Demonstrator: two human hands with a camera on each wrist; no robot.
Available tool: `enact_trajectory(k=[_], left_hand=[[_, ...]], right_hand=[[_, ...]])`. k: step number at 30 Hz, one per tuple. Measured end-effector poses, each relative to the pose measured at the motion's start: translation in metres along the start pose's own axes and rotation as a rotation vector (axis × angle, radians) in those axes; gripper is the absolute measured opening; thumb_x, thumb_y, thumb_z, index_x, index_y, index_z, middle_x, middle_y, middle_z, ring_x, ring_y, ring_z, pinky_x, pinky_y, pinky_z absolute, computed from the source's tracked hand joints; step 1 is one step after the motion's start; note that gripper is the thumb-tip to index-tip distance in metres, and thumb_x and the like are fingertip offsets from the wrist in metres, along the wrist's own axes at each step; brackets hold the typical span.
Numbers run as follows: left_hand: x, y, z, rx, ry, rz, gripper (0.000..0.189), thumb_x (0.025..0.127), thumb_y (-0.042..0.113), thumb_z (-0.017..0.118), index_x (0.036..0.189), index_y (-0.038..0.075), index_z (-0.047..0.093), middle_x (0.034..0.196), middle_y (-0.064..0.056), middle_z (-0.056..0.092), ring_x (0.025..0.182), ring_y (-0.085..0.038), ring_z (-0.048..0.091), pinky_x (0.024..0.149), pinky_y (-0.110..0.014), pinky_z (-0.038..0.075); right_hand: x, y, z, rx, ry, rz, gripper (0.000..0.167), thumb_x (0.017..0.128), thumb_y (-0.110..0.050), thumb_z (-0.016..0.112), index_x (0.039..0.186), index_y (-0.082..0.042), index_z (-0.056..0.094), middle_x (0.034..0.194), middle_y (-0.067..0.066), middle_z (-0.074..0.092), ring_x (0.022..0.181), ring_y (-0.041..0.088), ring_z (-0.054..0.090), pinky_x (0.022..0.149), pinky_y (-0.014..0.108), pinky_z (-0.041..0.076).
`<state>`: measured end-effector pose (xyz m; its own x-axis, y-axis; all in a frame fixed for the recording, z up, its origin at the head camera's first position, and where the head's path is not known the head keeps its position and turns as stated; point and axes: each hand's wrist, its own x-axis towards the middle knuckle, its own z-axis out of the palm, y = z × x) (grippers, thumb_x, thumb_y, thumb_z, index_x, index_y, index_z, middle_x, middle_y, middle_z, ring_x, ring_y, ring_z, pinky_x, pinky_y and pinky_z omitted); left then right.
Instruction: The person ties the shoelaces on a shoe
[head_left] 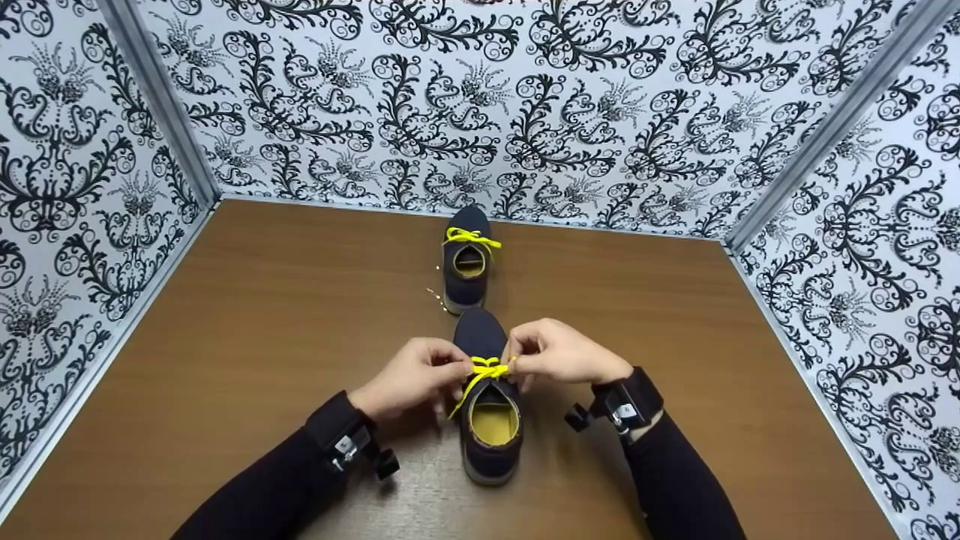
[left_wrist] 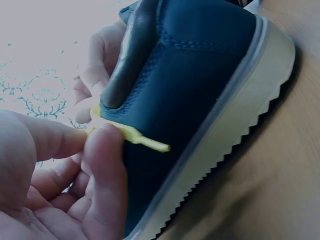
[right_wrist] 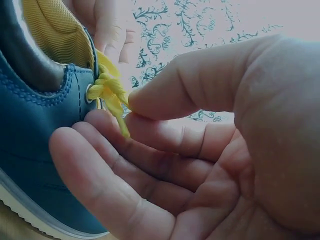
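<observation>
A dark shoe (head_left: 480, 334) with a yellow lining stands on the table, its toe facing away. Its yellow shoelace (head_left: 491, 370) is looped in a bow across the tongue. On the left side of the bow, my left hand (head_left: 420, 375) pinches the lace between thumb and index finger. My right hand (head_left: 562, 352) pinches the lace on the other side, thumb against index finger, as the right wrist view shows at the lace knot (right_wrist: 105, 82). In the left wrist view a lace end (left_wrist: 155, 144) hangs free past the left fingertips.
Farther back on the brown table (head_left: 300, 277) stands a second dark shoe (head_left: 466, 289) with a tied yellow lace. Small light specks lie beside it. Patterned black-and-white walls (head_left: 450, 97) with metal posts enclose the table on the back and sides.
</observation>
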<state>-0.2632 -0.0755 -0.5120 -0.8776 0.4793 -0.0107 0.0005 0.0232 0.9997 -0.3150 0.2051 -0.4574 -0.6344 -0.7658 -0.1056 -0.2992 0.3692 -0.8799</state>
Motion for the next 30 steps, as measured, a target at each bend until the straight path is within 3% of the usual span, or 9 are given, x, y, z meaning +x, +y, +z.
enact_trajectory(k=[6,13,16,18,21,25,30], left_hand=[[0.000,0.003,-0.004,-0.029,-0.025,-0.040,0.019,0.106,0.011,0.074,0.109,-0.007,0.078,0.077,-0.008,0.073,0.068,-0.016,0.071,0.049,-0.029,0.058],[0.000,0.002,-0.002,-0.027,-0.016,-0.054,0.019,0.104,0.015,0.076,0.108,-0.004,0.077,0.080,-0.009,0.073,0.069,-0.016,0.071,0.049,-0.028,0.057],[0.000,0.002,-0.002,-0.025,-0.019,-0.050,0.020,0.104,0.018,0.079,0.109,-0.002,0.078,0.082,-0.009,0.072,0.070,-0.017,0.070,0.049,-0.029,0.058],[0.000,0.002,-0.001,-0.018,-0.019,-0.040,0.021,0.103,0.020,0.082,0.110,0.000,0.078,0.082,-0.008,0.072,0.069,-0.017,0.069,0.049,-0.029,0.057],[0.000,0.000,0.001,-0.006,0.002,-0.027,0.023,0.100,0.023,0.086,0.107,0.003,0.078,0.080,-0.007,0.070,0.065,-0.016,0.066,0.048,-0.029,0.056],[0.000,0.000,0.005,0.009,0.041,-0.003,0.024,0.100,0.022,0.086,0.101,0.002,0.074,0.075,-0.006,0.068,0.061,-0.014,0.064,0.045,-0.027,0.053],[-0.001,0.002,0.009,-0.009,0.062,0.022,0.021,0.103,0.017,0.082,0.101,-0.002,0.073,0.074,-0.006,0.065,0.061,-0.014,0.062,0.045,-0.027,0.053]], right_hand=[[0.000,0.000,0.001,0.022,0.010,0.013,0.009,0.101,-0.003,0.069,0.095,0.003,0.073,0.092,0.019,0.079,0.077,0.035,0.078,0.076,0.064,0.065],[-0.001,-0.002,0.001,0.065,0.028,0.020,0.009,0.100,-0.013,0.081,0.098,-0.004,0.078,0.092,0.015,0.079,0.082,0.054,0.075,0.077,0.067,0.064],[-0.002,-0.002,0.000,0.042,0.036,0.027,0.010,0.096,-0.016,0.087,0.097,-0.009,0.080,0.090,0.010,0.079,0.081,0.058,0.073,0.073,0.057,0.066],[-0.002,-0.002,0.000,0.013,0.043,0.028,0.010,0.094,-0.016,0.088,0.097,-0.011,0.080,0.089,0.007,0.079,0.081,0.055,0.074,0.069,0.046,0.065],[-0.001,-0.001,0.001,-0.038,0.054,0.015,0.013,0.093,-0.014,0.090,0.099,-0.011,0.078,0.088,0.004,0.079,0.078,0.040,0.076,0.067,0.031,0.060],[0.000,0.000,0.001,-0.099,0.061,-0.010,0.018,0.092,-0.012,0.091,0.101,-0.010,0.076,0.088,0.001,0.078,0.079,0.019,0.073,0.071,0.026,0.058],[0.001,-0.001,0.000,-0.130,0.058,-0.016,0.021,0.092,-0.013,0.092,0.104,-0.009,0.075,0.089,0.000,0.078,0.081,0.018,0.073,0.074,0.025,0.058]])
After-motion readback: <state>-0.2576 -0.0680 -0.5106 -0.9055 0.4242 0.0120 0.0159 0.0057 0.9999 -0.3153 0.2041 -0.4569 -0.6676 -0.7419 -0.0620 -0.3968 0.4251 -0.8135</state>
